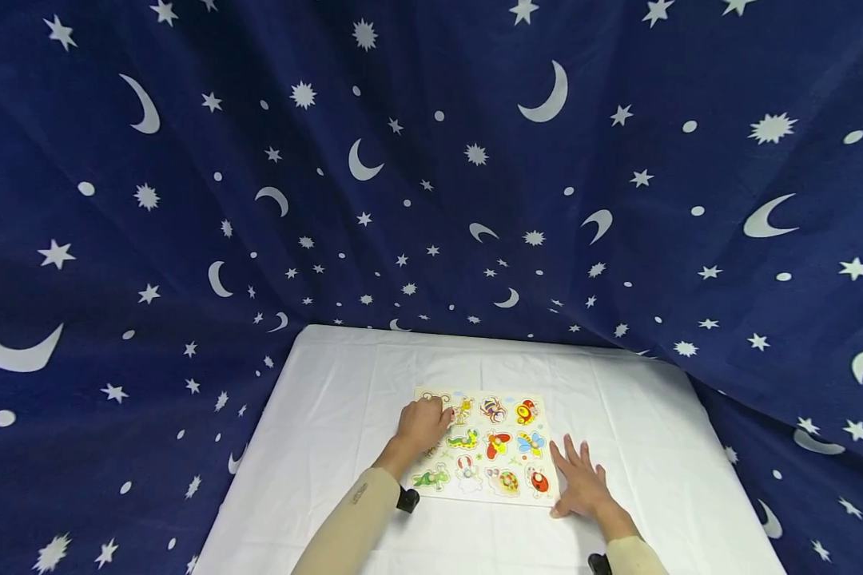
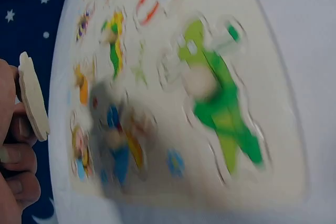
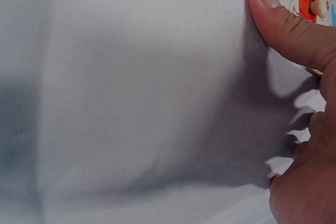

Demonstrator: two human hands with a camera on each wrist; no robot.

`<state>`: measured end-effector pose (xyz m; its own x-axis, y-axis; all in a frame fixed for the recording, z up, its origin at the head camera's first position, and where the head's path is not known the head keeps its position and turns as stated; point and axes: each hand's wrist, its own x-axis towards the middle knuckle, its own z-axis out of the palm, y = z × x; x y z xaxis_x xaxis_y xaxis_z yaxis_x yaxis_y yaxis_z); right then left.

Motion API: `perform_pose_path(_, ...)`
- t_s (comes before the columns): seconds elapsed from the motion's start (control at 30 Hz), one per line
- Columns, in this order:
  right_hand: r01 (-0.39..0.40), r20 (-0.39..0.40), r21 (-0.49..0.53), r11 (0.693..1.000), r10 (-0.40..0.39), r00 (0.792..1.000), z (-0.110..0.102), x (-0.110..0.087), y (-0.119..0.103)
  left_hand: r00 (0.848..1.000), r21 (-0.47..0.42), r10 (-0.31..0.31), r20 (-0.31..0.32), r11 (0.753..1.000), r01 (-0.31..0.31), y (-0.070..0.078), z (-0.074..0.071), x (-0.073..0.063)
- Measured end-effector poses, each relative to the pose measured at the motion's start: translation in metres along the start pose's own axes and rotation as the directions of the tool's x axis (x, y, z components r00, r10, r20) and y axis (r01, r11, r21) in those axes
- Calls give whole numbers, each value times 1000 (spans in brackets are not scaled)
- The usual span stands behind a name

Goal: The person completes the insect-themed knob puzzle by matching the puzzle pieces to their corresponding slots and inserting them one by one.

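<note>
A flat wooden puzzle board (image 1: pixel 480 459) with several colourful bug pieces lies on the white cloth. Over its left side, my left hand (image 1: pixel 423 423) grips a thin pale wooden puzzle piece (image 2: pixel 34 98), seen nearly edge-on in the left wrist view, so its picture is hidden. Below that hand, the green grasshopper piece (image 2: pixel 212 93) sits in the board with a round knob on it. My right hand (image 1: pixel 581 485) rests fingers spread on the cloth at the board's right edge. Its thumb (image 3: pixel 289 27) lies near the corner by the ladybug piece (image 1: pixel 538 481).
White cloth (image 1: pixel 345 383) covers the table around the board. A dark blue curtain (image 1: pixel 431 200) with white moons and stars hangs behind the table and at both sides.
</note>
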<state>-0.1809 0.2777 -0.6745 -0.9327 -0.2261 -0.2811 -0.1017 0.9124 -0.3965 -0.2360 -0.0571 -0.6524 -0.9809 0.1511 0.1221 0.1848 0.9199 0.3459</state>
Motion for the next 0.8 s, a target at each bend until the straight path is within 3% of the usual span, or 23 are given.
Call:
perform_pose_path(0.23, 5, -10, -9, 1000, -5, 1000, -2, -2, -2, 999, 10, 40, 14, 999, -40, 31, 6, 17)
perform_pose_path(0.5, 6, -8, -11, 1000, -6, 1000, -2, -1, -4, 999, 46, 3, 50, 999, -6, 40, 18, 32)
perform_pose_path(0.8, -4, 20, -1, 1000, 4, 1000, -1, 1, -1, 998, 86, 3, 56, 996, -7, 68, 25, 50)
